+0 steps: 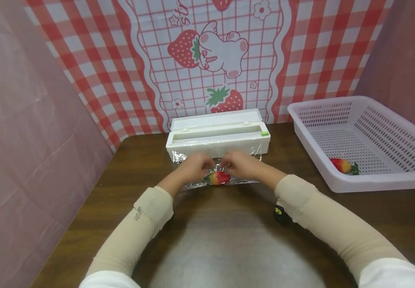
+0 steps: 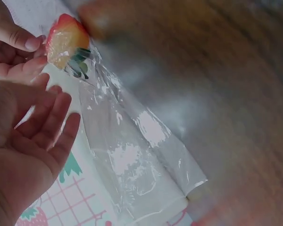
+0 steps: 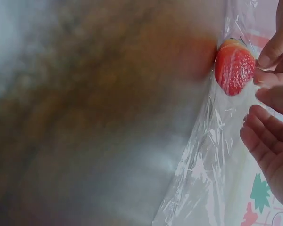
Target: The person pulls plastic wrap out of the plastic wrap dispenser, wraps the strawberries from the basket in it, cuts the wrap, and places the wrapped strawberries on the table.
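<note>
Both hands' fingers [image 1: 208, 161] [image 1: 227, 162] bent near strawberry [image 1: 220, 178]; film [image 2: 132, 160] grip unclear. Cloth [image 1: 200, 94] reads "str"; sleeve lettering [image 1: 137, 213] blurred.

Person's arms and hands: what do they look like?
Left hand and right hand: no gloves. Beige sleeves, white fabric further up; dark lettering near the left cuff, black item with yellow-green mark by the right cuff. Both cuffs look wide.

Room to pass over the near tabletop [image 1: 236, 248] — white box [image 1: 214, 139] blocks straight ahead, basket [image 1: 391, 182] the right.
</note>
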The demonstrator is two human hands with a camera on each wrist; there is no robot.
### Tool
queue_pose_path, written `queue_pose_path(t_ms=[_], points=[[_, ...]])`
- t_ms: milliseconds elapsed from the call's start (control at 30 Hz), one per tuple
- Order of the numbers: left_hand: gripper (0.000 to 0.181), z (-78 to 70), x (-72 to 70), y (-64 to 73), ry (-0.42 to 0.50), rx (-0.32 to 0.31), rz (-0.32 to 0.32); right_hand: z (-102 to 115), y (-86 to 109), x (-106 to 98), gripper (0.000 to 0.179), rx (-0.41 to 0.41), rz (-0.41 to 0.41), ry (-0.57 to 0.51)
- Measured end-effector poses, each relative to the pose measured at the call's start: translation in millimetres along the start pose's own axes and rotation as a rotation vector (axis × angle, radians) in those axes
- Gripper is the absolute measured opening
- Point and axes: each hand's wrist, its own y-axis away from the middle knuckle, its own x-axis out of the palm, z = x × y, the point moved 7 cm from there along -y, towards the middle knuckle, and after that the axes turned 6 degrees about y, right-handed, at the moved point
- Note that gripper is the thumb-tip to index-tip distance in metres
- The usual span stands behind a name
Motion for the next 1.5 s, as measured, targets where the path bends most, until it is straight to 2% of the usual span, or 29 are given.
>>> queue_pose_path(t_ms=[100,167,267,367,467,567,733,867,967,1133,1300,1500], points=[[0.014,-6.2,1.6,2.4,-0.014,0.071,-0.001,5,0.5,2,0.016,-0.043,0.007,-0.001],[0.011,-7.6,4.1,3.5,-0.029,0.076,0.010,7,0.6,4,0.021,-0.053,0.028,0.004],[0.017,-6.5,7.2,3.6,-0.024,0.049,0.036,7,-0.6,9,0.029,-0.031,0.092,0.015],[0.023,-4.3,10.0,2.3,0.008,0.027,0.073,2,-1.6,14,0.031,0.028,0.172,0.014],[0.025,-2.5,13.1,0.0,0.026,0.029,0.118,-5,-2.1,18,0.030,0.076,0.229,-0.008],[0.025,0.8,14.2,-3.6,0.068,0.022,0.136,-11,-2.6,19,0.028,0.098,0.235,-0.048],[0.023,8.4,11.7,-9.4,0.157,-0.025,0.117,-20,-5.7,17,0.020,0.072,0.203,-0.078],[0.017,9.4,11.5,-15.5,0.082,-0.009,0.101,-24,-7.7,18,0.012,0.066,0.198,-0.079],[0.014,9.4,11.6,-21.2,0.034,-0.003,0.097,-24,-9.9,14,0.011,0.041,0.139,-0.025],[0.011,14.0,9.8,-27.9,0.022,-0.058,0.096,-16,-14.3,5,0.019,-0.018,0.000,0.074],[0.015,18.5,5.7,-30.2,0.021,-0.124,0.054,-13,-21.4,7,0.022,-0.017,0.019,0.096],[0.015,17.3,4.8,-36.1,-0.229,-0.114,-0.002,-19,-27.3,7,0.013,0.044,0.017,0.118]])
